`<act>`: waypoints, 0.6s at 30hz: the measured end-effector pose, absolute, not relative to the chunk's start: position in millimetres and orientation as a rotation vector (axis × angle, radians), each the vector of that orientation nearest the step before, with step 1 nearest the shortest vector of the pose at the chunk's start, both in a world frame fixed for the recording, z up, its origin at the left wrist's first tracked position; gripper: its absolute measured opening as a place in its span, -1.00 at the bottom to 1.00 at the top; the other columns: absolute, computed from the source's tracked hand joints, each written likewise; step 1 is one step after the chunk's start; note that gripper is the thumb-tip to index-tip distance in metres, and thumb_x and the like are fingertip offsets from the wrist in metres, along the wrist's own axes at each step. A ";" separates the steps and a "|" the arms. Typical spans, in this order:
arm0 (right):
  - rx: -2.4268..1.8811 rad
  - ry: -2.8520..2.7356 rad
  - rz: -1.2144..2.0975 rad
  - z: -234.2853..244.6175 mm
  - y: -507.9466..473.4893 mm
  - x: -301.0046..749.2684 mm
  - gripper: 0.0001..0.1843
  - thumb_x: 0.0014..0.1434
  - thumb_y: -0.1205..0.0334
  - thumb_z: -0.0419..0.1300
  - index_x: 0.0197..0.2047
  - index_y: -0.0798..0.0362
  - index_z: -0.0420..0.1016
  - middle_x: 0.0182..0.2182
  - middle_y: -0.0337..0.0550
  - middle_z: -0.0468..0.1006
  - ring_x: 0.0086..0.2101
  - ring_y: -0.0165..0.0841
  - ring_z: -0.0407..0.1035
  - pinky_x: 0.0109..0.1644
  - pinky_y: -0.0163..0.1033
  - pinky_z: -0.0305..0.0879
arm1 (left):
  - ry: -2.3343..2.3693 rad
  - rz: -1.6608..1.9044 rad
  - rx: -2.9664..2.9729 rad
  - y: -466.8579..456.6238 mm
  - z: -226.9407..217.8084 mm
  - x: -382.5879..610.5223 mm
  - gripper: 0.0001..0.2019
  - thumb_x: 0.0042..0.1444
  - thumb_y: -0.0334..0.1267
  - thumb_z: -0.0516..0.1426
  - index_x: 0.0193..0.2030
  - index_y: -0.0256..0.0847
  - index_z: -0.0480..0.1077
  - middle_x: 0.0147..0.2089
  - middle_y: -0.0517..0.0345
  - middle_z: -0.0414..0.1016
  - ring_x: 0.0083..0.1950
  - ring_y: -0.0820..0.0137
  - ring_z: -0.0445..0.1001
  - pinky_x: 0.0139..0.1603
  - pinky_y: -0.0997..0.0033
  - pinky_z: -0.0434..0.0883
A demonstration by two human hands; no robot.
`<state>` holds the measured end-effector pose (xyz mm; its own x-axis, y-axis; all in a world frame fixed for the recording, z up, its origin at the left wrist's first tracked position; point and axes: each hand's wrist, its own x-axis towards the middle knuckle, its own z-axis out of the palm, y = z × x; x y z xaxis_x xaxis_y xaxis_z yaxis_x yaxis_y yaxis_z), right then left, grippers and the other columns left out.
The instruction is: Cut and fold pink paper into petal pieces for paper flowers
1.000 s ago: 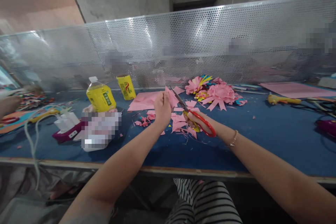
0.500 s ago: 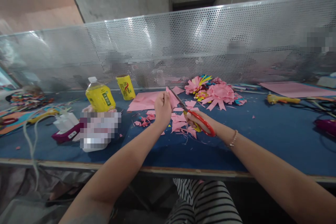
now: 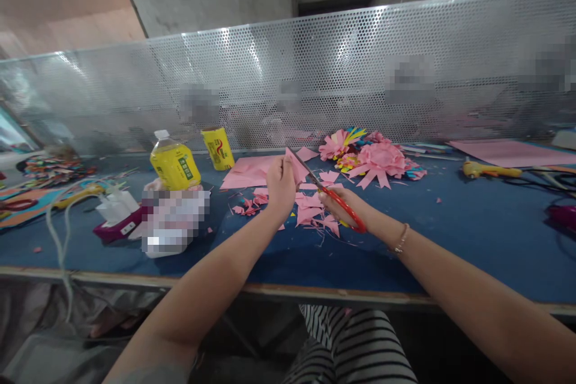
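My left hand (image 3: 279, 182) is closed on a small piece of pink paper (image 3: 297, 169), held up above the blue table (image 3: 472, 234). My right hand (image 3: 344, 204) grips red-handled scissors (image 3: 335, 199), whose blades reach up to the paper's right edge. Pink paper offcuts (image 3: 310, 211) lie on the table under and between the hands. A larger pink sheet (image 3: 249, 173) lies just behind my left hand.
Pink paper flowers (image 3: 375, 159) sit behind the scissors. A yellow bottle (image 3: 174, 162), a yellow can (image 3: 218, 148) and a tissue box (image 3: 117, 216) stand at the left. A glue gun (image 3: 488, 170) and pink sheet (image 3: 508, 153) lie right. A perforated metal screen (image 3: 315, 72) backs the table.
The scissor handles have drawn closer together at the paper's edge. The view has shifted slightly; both hands stay in about the same place.
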<state>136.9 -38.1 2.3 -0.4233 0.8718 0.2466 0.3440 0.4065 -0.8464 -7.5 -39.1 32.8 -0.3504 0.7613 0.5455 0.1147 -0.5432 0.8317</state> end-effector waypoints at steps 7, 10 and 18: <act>-1.073 -1.948 1.043 4.7 -42.5 134.5 -0.54 -0.08 -0.21 -0.01 -0.56 0.07 0.15 -0.72 -0.35 0.13 -0.73 -0.55 0.07 -0.69 -0.38 0.06 | 1.161 1.939 1.432 -40.3 33.8 -8.0 -0.77 0.08 -0.12 -0.10 -0.51 -0.18 0.11 -0.63 0.29 -0.02 -0.64 0.58 0.05 -0.63 0.57 0.20; -0.976 -1.887 1.254 9.3 -49.9 132.3 -0.51 -0.10 -0.26 -0.03 -0.56 0.05 0.09 -0.75 -0.39 0.09 -0.74 -0.57 -0.01 -0.72 -0.41 -0.02 | 1.143 1.921 1.425 -39.9 31.9 -7.3 -0.75 0.08 -0.11 -0.10 -0.53 -0.18 0.09 -0.63 0.28 -0.03 -0.62 0.57 0.04 -0.61 0.56 0.20; -0.767 -1.842 1.408 9.9 -55.3 131.3 -0.48 -0.11 -0.30 -0.06 -0.57 0.03 0.04 -0.75 -0.41 0.06 -0.76 -0.58 -0.04 -0.73 -0.40 -0.05 | 1.133 1.926 1.518 -41.5 30.1 -6.0 -0.74 0.07 -0.11 -0.07 -0.55 -0.19 0.11 -0.62 0.26 0.05 -0.58 0.55 0.09 -0.54 0.53 0.18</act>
<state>131.3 -55.3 9.9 -0.5911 0.7893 0.1661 0.0467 0.2391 -0.9699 -6.0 -41.5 30.1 -0.3030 0.7528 0.5844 0.1454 -0.5695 0.8090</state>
